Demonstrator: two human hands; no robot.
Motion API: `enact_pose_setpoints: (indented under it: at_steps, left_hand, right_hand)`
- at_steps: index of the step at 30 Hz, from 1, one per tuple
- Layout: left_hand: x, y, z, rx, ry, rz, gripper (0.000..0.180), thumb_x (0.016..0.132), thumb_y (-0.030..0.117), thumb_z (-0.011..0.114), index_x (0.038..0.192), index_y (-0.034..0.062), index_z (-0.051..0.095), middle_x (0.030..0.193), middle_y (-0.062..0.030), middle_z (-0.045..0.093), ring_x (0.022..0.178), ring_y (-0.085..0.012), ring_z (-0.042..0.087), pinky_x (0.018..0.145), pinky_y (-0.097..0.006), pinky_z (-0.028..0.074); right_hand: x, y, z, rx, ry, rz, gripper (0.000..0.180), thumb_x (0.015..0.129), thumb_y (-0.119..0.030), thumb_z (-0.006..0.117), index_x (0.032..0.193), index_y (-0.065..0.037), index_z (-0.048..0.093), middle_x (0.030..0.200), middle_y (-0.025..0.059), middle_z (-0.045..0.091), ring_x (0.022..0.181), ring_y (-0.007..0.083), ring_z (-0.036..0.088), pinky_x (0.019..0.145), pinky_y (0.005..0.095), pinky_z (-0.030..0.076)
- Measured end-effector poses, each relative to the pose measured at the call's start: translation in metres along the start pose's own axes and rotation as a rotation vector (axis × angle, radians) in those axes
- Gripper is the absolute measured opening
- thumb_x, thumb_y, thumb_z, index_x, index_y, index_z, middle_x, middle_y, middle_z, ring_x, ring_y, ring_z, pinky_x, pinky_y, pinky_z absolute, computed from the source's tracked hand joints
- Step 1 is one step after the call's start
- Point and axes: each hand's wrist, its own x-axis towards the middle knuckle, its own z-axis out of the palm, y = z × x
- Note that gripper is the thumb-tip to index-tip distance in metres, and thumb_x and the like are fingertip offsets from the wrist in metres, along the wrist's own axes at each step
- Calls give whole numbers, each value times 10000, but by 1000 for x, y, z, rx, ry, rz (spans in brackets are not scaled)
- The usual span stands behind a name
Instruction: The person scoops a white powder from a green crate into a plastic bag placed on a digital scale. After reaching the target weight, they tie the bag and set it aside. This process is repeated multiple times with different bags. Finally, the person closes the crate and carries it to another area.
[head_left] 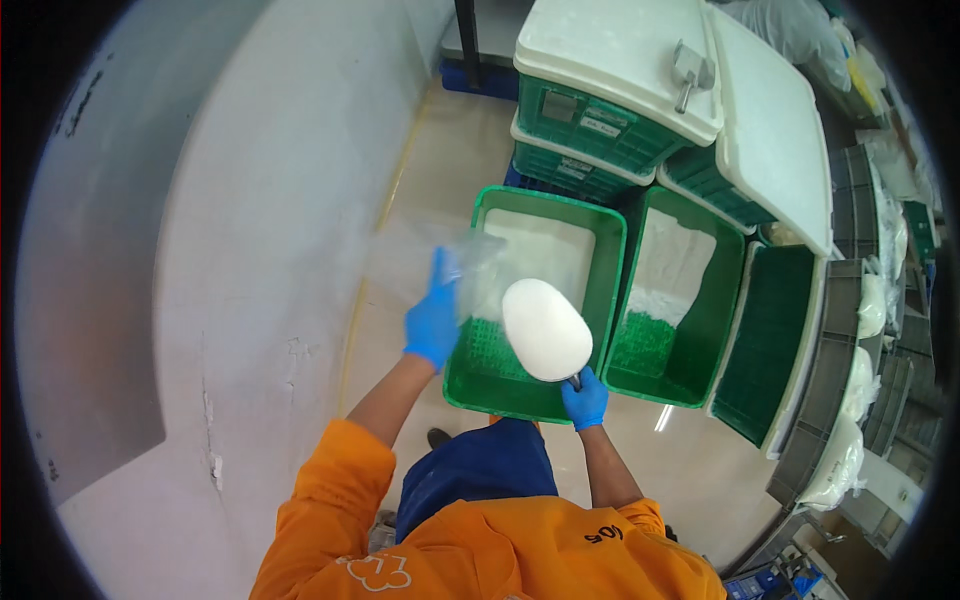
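My right hand, in a blue glove, grips the dark handle of a scoop. The scoop is heaped with white powder and hangs over the near part of an uncovered green crate. More white powder fills the crate's far part, while its green bottom shows nearer me. At the crate's left side, my gloved left hand is closed on a clear plastic bag, which is blurred and spreads over the powder. The bag's mouth cannot be made out.
A second green crate with white powder stands to the right. Beyond both are stacked green bins with white lids; a metal scoop lies on one. A wall runs along the left. Racks with filled bags line the right.
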Motion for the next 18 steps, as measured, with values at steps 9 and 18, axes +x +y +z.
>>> enact_pose_setpoints:
  at_steps: [9,18]
  left_hand:
    - [-37,81,34,-135,-215,217,683,917,224,501,1513,110,186,1127,-335,604,917,-460,648,750,-529,514]
    - [-88,23,-47,-527,19,19,756,749,37,519,1468,-7,289,1275,-311,535,1149,-453,542,958,-452,448]
  right_hand:
    - [68,-130,-72,-696,-525,-233,185,845,-218,607,910,-60,678,898,182,699,836,391,674,709,475,538]
    - [50,-324,-207,-974,-700,-549,169,832,-165,599,921,-99,727,877,148,711,810,342,691,693,438,545]
